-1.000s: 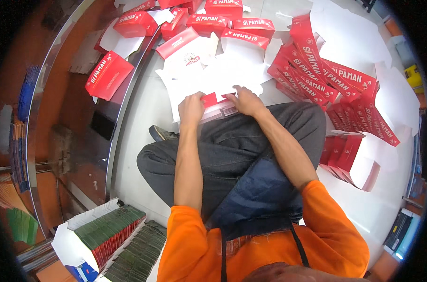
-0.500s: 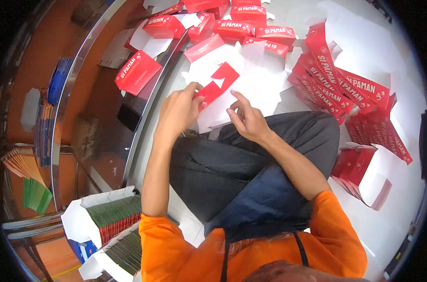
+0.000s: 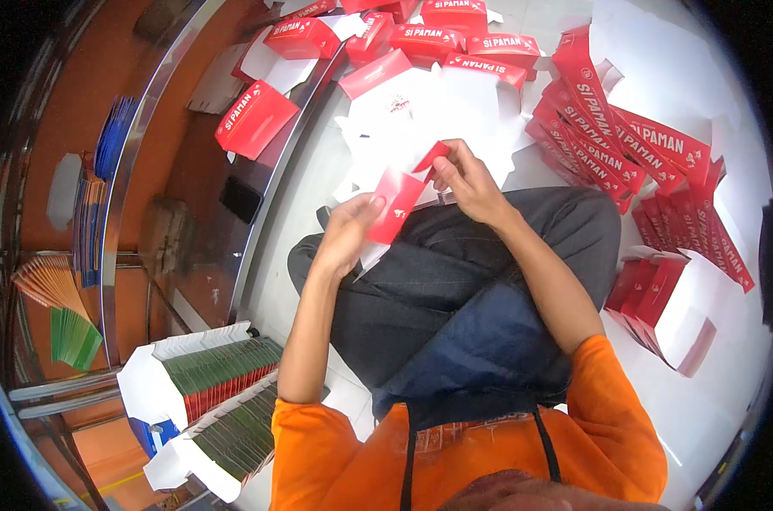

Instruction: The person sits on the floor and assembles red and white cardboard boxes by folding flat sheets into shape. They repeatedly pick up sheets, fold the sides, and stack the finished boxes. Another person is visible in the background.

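A red and white cardboard box blank (image 3: 396, 215), partly folded, is held between my hands above my lap. My left hand (image 3: 345, 235) grips its near left part, with the thumb lying on the red face. The fingers of my right hand (image 3: 473, 183) pinch a narrow red flap (image 3: 430, 157) at the far end. Just beyond my hands lie loose flattened box blanks (image 3: 429, 111), white inner side up. How the blank's underside is folded is hidden.
Several folded red boxes (image 3: 426, 40) crowd the far side. Stacked red cartons (image 3: 584, 128) stand at right, an open red-and-white box (image 3: 659, 294) nearer. At left are a metal-edged shelf (image 3: 254, 217) bearing a red box (image 3: 255, 119) and a dark phone-like slab (image 3: 241, 199), and green-red carton rows (image 3: 220, 375).
Both hands have drawn the box blank off the white pile toward my lap. My right hand, empty and apart before, now grips its far flap.
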Demonstrator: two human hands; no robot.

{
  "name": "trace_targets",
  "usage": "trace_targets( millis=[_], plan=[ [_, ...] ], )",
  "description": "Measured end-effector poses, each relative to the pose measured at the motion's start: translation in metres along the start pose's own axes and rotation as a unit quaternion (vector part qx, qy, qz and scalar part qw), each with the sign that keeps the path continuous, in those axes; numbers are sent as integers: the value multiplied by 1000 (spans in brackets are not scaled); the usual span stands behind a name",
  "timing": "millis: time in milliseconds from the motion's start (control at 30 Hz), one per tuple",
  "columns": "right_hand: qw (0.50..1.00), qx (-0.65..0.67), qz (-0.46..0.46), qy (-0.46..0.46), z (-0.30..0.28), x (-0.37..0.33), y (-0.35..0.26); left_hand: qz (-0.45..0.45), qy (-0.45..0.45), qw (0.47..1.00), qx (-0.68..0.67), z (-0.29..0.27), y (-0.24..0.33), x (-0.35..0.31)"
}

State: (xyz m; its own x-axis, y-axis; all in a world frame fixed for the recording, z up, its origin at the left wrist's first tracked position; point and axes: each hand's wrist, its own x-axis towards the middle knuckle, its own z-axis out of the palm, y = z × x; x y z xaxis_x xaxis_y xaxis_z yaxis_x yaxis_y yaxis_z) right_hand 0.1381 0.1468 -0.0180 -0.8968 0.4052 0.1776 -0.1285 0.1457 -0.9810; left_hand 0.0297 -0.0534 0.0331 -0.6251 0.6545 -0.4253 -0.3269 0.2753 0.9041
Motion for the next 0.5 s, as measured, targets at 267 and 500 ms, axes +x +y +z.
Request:
trace_targets(
  millis=[267, 500],
  plan=[
    [937, -288, -198, -10, -4, -1, -3, 32, -5, 985, 167, 25, 21, -2],
    [920, -323, -195, -108, -8, -2, -3, -2, -46, 985, 166, 26, 20, 11]
  ],
)
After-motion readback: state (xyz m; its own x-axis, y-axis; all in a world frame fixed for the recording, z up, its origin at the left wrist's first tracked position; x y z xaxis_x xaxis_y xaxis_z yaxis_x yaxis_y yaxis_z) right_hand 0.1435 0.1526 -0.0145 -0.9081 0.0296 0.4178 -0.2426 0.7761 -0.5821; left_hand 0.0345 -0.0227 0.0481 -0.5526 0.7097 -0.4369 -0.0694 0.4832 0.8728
